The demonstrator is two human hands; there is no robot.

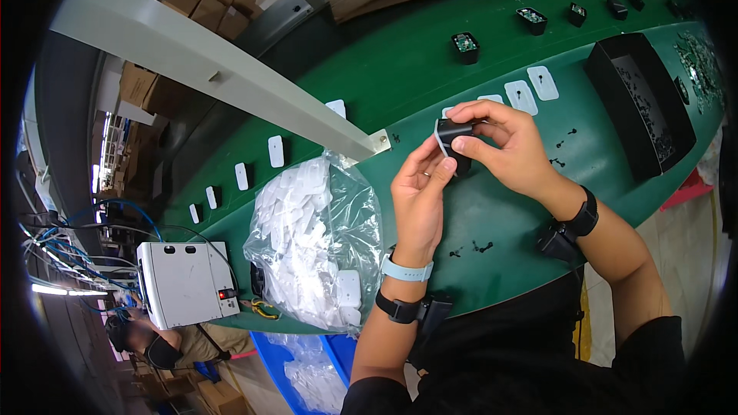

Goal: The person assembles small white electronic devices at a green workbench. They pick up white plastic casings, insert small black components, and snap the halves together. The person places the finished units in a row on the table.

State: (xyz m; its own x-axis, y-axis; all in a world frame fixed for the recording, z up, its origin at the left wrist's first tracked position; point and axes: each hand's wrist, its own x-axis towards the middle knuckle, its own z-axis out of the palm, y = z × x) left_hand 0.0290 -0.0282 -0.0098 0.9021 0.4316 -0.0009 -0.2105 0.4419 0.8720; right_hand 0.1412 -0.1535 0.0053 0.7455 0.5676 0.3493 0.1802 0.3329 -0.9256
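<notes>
Above the green mat, my left hand (423,184) and my right hand (507,138) meet around a small black plastic housing (455,132) with a white cover plate (440,142) at its left side. My left fingers pinch the plate's edge, and my right thumb and fingers grip the black body. Partly hidden behind my right hand is a white plate (490,98). Just past it lie two more white plates (521,97), each with a small black part on it. A few loose small black parts (483,247) are scattered on the mat.
A clear bag of white plates (300,238) lies left of my left arm. At right stands a black box (638,107) holding small black parts. Open black housings with circuit boards (465,46) line the far belt. A metal post (231,61) crosses the left; a white machine (188,284) stands below.
</notes>
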